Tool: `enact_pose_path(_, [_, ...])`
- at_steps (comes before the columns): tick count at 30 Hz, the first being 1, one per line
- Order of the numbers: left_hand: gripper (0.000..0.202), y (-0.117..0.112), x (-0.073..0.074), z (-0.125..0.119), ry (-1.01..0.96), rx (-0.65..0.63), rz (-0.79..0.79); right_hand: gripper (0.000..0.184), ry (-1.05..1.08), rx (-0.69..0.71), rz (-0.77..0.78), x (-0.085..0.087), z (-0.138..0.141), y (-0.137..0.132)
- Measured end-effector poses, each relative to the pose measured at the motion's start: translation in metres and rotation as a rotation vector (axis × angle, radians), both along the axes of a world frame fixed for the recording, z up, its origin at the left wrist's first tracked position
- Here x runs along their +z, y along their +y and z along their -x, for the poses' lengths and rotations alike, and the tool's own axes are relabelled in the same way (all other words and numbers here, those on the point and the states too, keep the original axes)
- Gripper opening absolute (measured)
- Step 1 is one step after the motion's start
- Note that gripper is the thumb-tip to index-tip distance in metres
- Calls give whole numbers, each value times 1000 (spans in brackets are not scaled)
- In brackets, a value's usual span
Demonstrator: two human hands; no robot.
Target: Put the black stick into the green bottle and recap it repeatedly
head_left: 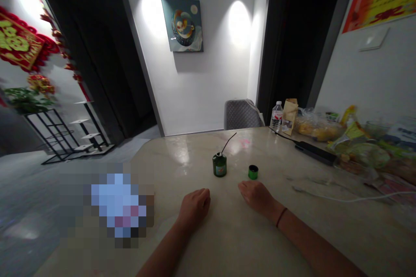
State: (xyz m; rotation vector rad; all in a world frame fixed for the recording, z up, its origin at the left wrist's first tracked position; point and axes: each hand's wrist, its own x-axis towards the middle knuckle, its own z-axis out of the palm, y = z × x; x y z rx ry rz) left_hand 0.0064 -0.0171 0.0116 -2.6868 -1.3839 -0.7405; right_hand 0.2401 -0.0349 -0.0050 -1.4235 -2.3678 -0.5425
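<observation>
A small dark green glass bottle with a label stands upright on the table. From its mouth a thin dark stick leans up to the right. Right of the bottle sits a green cap, its dark opening facing up. My left hand rests on the tabletop in a loose fist, nearer to me than the bottle and not touching it. Just in front of the cap lies my right hand, fingers curled in, apart from the cap. Nothing shows in either hand.
The pale stone table carries a water bottle, a paper bag, a black power strip, snack bags and a white cable on the right. A grey chair stands behind. A pixelated patch covers the left.
</observation>
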Motion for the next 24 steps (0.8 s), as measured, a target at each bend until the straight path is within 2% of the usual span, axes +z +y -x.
enact_pose_path(6, [24, 1, -1, 0, -42, 46, 81, 20, 49, -57, 24, 7, 2, -2])
enact_pose_path(11, [47, 0, 6, -5, -20, 91, 209, 64, -26, -110, 50, 12, 4, -2])
enact_pose_path(14, [55, 1, 10, -9, 61, 175, 294, 72, -84, -195, 86, 10, 4, -2])
enact_pose_path(17, [56, 2, 11, -11, 87, 227, 324, 73, -51, -230, 114, 8, 3, -2])
enact_pose_path(20, [49, 1, 10, -10, 52, 201, 301, 62, 177, -236, 132, 9, 3, 4])
enact_pose_path(24, [31, 1, 5, -7, 24, 207, 267, 41, 760, -287, 203, 20, 11, 33])
